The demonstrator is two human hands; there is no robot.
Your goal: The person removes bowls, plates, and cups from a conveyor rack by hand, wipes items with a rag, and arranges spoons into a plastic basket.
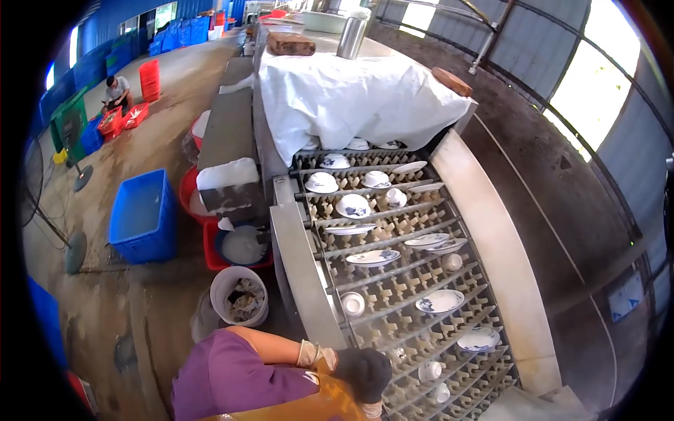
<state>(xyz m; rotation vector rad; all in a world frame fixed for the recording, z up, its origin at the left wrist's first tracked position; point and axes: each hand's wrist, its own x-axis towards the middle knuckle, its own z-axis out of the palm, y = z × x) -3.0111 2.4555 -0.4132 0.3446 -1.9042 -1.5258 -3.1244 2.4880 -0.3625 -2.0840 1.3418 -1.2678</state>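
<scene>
My left hand (361, 373), in a dark glove with a pale cuff, is at the bottom centre beside the conveyor rack (421, 277). Its rounded shape looks closed, but its fingers and anything in them are hidden. Just below it, a second pale cuff (372, 409) seems to belong to my right arm; that hand is covered from sight. Nearest on the rack are small white cups (430, 371) lying tilted between the pegs. Blue-patterned oval plates (440, 301) lean farther along, with upside-down bowls (353, 206) beyond them.
White sheeting (358, 98) drapes over the machine's far end, with bricks (291, 44) and a metal flask (352, 36) on top. Left stand a bucket of scraps (239, 295), a blue tub (142, 217) and a fan (76, 249). Another person (118, 95) sits far off by red baskets.
</scene>
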